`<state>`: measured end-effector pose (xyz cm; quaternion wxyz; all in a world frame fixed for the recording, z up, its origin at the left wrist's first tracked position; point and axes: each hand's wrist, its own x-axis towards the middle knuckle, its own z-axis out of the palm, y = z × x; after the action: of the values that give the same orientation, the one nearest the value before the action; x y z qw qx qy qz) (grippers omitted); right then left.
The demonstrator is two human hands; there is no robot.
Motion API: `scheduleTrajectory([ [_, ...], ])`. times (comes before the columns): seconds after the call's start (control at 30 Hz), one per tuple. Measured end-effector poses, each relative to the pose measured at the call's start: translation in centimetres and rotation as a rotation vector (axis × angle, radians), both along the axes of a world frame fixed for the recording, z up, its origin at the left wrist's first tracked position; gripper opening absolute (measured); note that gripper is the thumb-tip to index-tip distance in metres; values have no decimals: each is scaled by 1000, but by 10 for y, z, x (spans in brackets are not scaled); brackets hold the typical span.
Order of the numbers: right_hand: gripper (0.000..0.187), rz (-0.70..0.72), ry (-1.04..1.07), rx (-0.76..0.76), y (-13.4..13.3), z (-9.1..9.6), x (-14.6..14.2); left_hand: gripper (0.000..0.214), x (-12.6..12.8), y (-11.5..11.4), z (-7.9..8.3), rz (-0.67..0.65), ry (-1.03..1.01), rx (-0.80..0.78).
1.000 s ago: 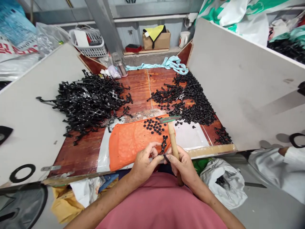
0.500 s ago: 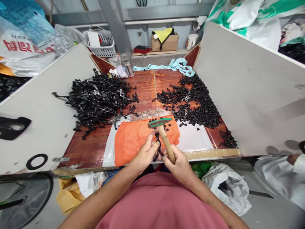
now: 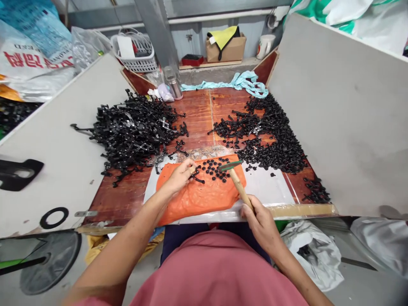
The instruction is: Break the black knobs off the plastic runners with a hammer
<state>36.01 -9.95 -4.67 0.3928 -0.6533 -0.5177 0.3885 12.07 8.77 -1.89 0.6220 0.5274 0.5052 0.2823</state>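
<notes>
My left hand (image 3: pixel 182 175) is closed, its fingertips pinching a small black X-shaped jointed part (image 3: pixel 199 181) over the orange cloth (image 3: pixel 188 202). Beside that part, several round black caps (image 3: pixel 213 169) are spread on the far right of the cloth. My right hand (image 3: pixel 260 219) is wrapped round the wooden handle of a hammer (image 3: pixel 239 187). Its dark head with a green edge is over the caps; whether it touches them I cannot tell.
A heap of black jointed parts (image 3: pixel 134 131) lies to the left, and small black pegs (image 3: pixel 270 146) are heaped to the right. Grey panels (image 3: pixel 325 114) wall in both sides. Farther back stand a steel flask (image 3: pixel 174 86), a grey basket (image 3: pixel 140 63) and a mug (image 3: pixel 265 46).
My hands have moved apart. The left has gone left and forward with the black X-shaped part; the right has carried the hammer rightward. More round caps on the cloth now show.
</notes>
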Motion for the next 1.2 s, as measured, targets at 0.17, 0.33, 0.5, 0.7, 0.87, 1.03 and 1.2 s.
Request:
scheduleTrajectory([
  [0.17,24,3,-51,-57,-15,-14,12,33,2,13,-5,-59,-27,-62],
  [0.33,27,26,-39,-71,-15,-18,13,32,3,14,-11,-115,-16,-32],
  [0.5,29,26,-46,-69,-13,-17,12,20,8,18,-18,-123,61,47],
  [0.7,29,36,-52,-71,-14,-16,14,7,4,23,-28,-174,219,229],
  [0.87,38,89,-188,-50,0,-4,22,8,0,26,-26,-214,258,211],
  [1.03,53,174,-325,58,35,13,18,12,3,26,-21,-217,174,158],
  [1.2,56,244,-428,163,59,23,7,17,1,29,-23,-223,109,104],
])
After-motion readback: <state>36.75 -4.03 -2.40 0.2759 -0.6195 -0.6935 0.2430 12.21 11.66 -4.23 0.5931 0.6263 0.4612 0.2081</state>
